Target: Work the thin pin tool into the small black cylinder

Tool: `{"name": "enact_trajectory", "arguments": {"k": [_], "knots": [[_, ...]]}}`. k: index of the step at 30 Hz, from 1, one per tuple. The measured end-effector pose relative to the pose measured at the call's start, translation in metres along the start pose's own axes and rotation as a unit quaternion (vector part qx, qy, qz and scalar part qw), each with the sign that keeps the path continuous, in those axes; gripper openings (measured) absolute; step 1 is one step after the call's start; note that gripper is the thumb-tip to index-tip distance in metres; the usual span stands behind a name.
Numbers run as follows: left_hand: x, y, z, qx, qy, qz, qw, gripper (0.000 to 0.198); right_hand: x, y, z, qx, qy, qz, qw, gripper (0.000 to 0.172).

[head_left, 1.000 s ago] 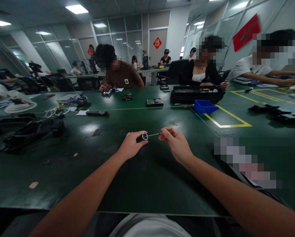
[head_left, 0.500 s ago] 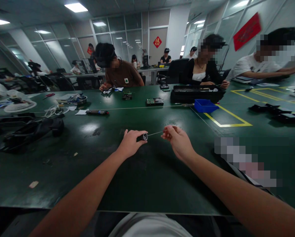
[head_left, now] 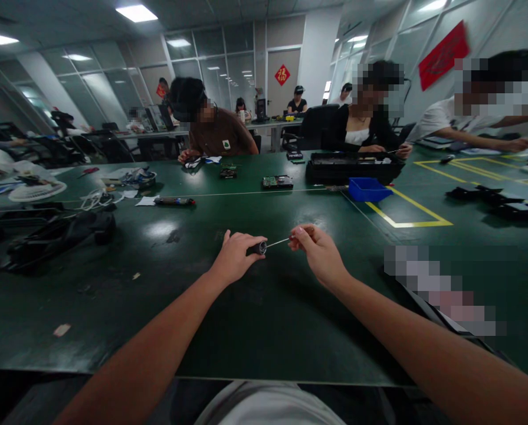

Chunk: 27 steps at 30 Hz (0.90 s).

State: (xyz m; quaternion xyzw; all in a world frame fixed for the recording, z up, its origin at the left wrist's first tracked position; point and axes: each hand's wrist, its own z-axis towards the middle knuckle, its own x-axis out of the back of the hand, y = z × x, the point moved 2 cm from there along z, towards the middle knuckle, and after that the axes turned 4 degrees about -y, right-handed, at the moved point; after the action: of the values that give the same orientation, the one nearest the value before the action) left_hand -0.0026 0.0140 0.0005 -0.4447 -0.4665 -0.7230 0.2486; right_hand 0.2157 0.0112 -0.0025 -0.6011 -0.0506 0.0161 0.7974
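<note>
My left hand (head_left: 233, 258) is closed around a small black cylinder (head_left: 262, 247) with a silvery rim at its round end, which points to the right. A thin metal rod (head_left: 278, 242) runs from that end to the fingertips of my right hand (head_left: 320, 252), which pinch its other end. Its handle, if it has one, is hidden by my fingers. Whether the tip enters the cylinder or only touches its rim, I cannot tell. Both hands are just above the green table (head_left: 264, 330).
A dark pen-like tool (head_left: 175, 201) lies beyond my hands on the left, near black plastic parts (head_left: 64, 236). A circuit-board unit (head_left: 277, 182), a blue tray (head_left: 369, 189) and a long black housing (head_left: 356, 168) stand farther back. Co-workers sit across the table.
The rim of the cylinder has turned and shifted slightly right. The rod now shows brighter and a little steeper. Both hands keep their grips.
</note>
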Motion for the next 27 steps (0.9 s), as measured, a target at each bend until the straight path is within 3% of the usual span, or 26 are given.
{"name": "enact_trajectory", "arguments": {"k": [7,15,22,27], "knots": [[-0.002,-0.002,0.000,-0.010,-0.010,0.025,1.000,0.040,-0.001,-0.003,0.000,0.008,-0.010,-0.053,0.999,0.028],[-0.001,-0.009,0.002,0.009,-0.019,0.024,0.999,0.038,0.000,-0.017,-0.004,0.007,0.023,-0.165,0.986,0.025],[0.009,-0.010,0.003,0.047,0.058,-0.102,0.992,0.035,0.002,-0.017,-0.004,0.009,0.045,-0.155,0.987,0.027],[0.008,-0.017,0.005,0.081,0.082,-0.251,0.961,0.044,0.003,-0.015,-0.003,0.012,0.045,-0.154,0.987,0.027]]}}
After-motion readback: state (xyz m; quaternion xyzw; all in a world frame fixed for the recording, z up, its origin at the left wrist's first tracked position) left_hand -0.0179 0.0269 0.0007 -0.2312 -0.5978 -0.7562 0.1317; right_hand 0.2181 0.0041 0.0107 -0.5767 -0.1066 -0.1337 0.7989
